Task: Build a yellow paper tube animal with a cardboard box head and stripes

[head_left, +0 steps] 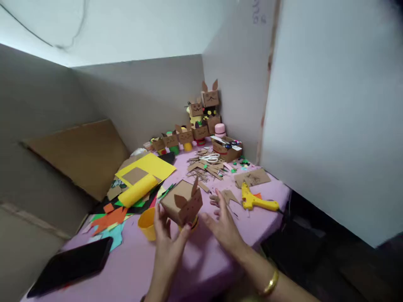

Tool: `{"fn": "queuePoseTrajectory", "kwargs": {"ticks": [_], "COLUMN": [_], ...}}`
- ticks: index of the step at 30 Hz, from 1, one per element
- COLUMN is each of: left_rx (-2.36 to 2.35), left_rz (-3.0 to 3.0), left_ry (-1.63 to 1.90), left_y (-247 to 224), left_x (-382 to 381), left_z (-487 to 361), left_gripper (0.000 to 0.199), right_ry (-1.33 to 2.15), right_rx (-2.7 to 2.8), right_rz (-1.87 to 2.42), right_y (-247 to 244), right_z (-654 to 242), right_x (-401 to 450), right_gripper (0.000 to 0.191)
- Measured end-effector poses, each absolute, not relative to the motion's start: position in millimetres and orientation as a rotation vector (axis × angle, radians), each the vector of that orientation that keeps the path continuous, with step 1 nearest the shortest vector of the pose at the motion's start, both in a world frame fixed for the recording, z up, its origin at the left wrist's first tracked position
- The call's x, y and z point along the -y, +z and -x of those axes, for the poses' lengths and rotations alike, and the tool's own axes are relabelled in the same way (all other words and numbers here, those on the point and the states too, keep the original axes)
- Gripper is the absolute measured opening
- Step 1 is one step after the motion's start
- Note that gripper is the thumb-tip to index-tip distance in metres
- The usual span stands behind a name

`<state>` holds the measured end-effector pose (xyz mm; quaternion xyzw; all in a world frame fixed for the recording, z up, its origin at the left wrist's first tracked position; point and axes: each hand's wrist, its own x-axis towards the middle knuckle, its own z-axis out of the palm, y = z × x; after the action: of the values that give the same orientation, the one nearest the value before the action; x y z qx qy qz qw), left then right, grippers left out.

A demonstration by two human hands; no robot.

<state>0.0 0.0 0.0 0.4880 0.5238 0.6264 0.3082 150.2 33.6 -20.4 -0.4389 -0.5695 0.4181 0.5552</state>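
Observation:
A small cardboard box shaped like an animal head, with two pointed cardboard ears and drawn marks on its front, is in my left hand. The thumb lies along its lower front edge and the fingers press its left side. Something yellow with a dark band shows just under the box, mostly hidden. To the left stands a yellow paper cylinder, close beside my left fingers. My right hand hovers right of the box, fingers apart, holding nothing, with a gold bangle on its wrist.
A yellow glue gun lies at the right edge. Cardboard scraps and white scissors spread across the middle. Finished box-headed figures line the back. Yellow sheets, a yellow roll, coloured paper scraps and a dark phone lie left.

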Motion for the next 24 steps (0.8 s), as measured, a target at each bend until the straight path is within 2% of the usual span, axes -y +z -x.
{"fn": "queuePoseTrajectory", "kwargs": {"ticks": [5,10,24], "left_rx": [-1.413,-1.41,-1.452], "left_rz": [-1.311,-1.285,-1.277], "left_ry": [1.651,1.699,1.764], "left_y": [6,16,16], "left_x": [-10,-6,-2], "left_z": [3,0,-6], "left_gripper": [0.091,0.089,0.077], "right_ry": [1.024,1.024,1.046], "right_rx": [1.308,1.29,1.258], "right_rz": [1.103,1.09,1.104], "right_y": [-42,-43,-39], "right_z": [-154,-156,-156], "right_x": [-25,-26,-27], "right_gripper": [0.074,0.067,0.062]}}
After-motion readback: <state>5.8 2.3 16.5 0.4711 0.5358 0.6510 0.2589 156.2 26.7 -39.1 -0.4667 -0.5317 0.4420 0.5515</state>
